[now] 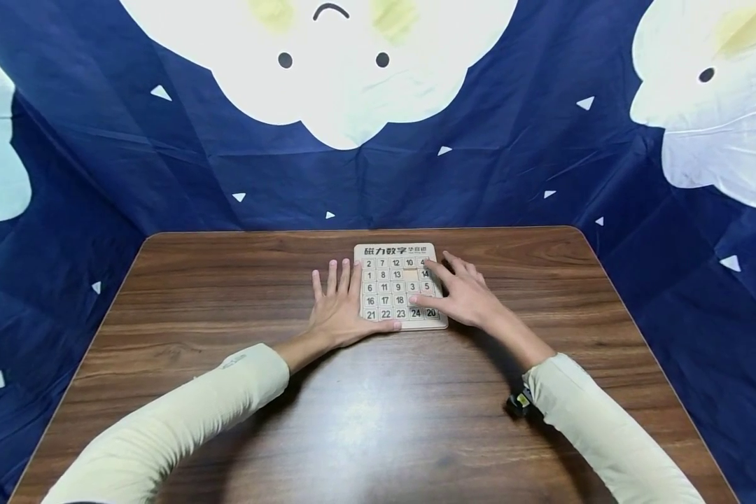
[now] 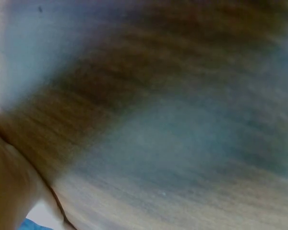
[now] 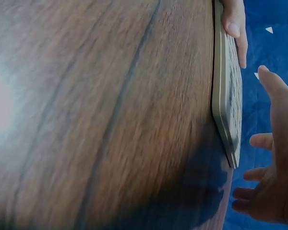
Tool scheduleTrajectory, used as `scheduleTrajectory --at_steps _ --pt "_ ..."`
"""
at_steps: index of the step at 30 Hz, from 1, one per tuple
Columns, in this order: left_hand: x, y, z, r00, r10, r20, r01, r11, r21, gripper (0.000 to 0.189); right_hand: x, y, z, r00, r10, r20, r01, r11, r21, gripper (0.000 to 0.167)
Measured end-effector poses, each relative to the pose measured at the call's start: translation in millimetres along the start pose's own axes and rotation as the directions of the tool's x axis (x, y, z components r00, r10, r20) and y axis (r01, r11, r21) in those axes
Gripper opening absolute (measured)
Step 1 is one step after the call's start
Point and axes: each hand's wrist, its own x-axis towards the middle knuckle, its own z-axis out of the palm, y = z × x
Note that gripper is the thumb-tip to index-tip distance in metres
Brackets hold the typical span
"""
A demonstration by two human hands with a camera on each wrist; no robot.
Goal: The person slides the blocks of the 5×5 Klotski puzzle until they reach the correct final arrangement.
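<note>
A numbered sliding puzzle (image 1: 395, 250) lies flat on a wooden counter (image 1: 239, 294), its gap (image 1: 411, 275) nearer the right hand (image 1: 470, 297), which reaches, loosely extended and gripping nothing, over the puzzle's right side; the left hand (image 1: 338, 313), spread straight, flanks the puzzle's left edge.

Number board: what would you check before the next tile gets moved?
1. Board flat on the table: ok.
2. Left hand at the board's edge: ok, along its left and bottom sides.
3. Gap among the tiles: ok, second row.
4. Right hand over the board: ok, right side.
5. Right fingertips touching tiles: cannot tell.
6. Every number readable: not ok, right hand hides some.
</note>
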Motion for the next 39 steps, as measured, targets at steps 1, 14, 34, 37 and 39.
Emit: scheduleTrajectory --at_steps 1,14,34,37,39 --pt "0.3 -0.1 0.1 1.0 -0.001 0.004 0.001 1.0 0.002 0.158 0.8 -1.5 0.8 1.0 -0.003 0.002 0.003 1.0 -0.004 0.105" --pt "1.4 1.8 -0.2 1.0 -0.014 0.014 0.013 1.0 0.024 0.16 22.0 -15.4 7.1 0.998 -0.016 0.056 0.019 0.999 -0.049 0.098" --pt "-0.4 -0.8 1.7 1.0 -0.009 -0.01 0.01 1.0 0.028 0.158 16.3 -28.8 0.8 0.997 -0.079 0.003 0.079 0.993 -0.086 0.087" --pt "-0.5 -0.1 1.8 1.0 -0.01 -0.007 0.011 1.0 0.024 0.157 23.4 -28.4 1.4 0.997 -0.073 -0.016 0.072 0.996 -0.054 0.085" --pt "-1.1 0.8 1.7 1.0 -0.014 -0.001 0.014 1.0 0.025 0.157 27.5 -29.3 2.1 0.998 -0.069 -0.006 0.069 0.997 -0.038 0.087"
